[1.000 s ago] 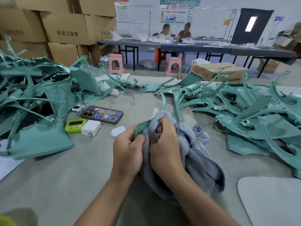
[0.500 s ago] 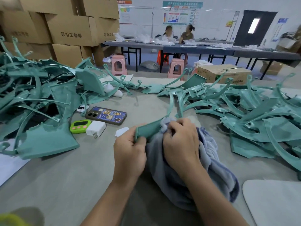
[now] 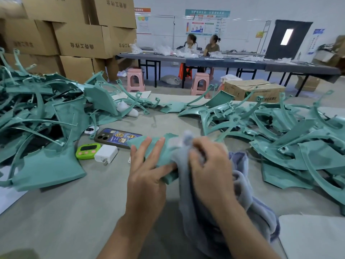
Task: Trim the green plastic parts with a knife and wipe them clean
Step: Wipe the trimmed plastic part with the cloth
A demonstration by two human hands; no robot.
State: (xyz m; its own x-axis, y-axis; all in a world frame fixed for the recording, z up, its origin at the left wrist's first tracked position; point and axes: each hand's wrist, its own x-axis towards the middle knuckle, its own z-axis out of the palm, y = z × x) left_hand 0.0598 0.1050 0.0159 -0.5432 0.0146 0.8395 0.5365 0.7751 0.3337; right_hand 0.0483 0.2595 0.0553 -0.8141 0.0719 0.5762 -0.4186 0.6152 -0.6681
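My left hand holds a green plastic part over the table, fingers stretched across its top face and thumb under its near edge. My right hand grips a bunched grey-blue cloth and presses it against the part's right side. The cloth hangs down over my right forearm and hides the rest of the part. No knife is visible.
Heaps of green plastic parts lie at the left and right. A phone, a green timer and a white charger sit just left of my hands. Cardboard boxes stand behind; a pale pad lies at bottom right.
The part has been turned so its flat face shows. My left hand's fingers have opened out across it, and my right hand with the cloth has shifted right along it.
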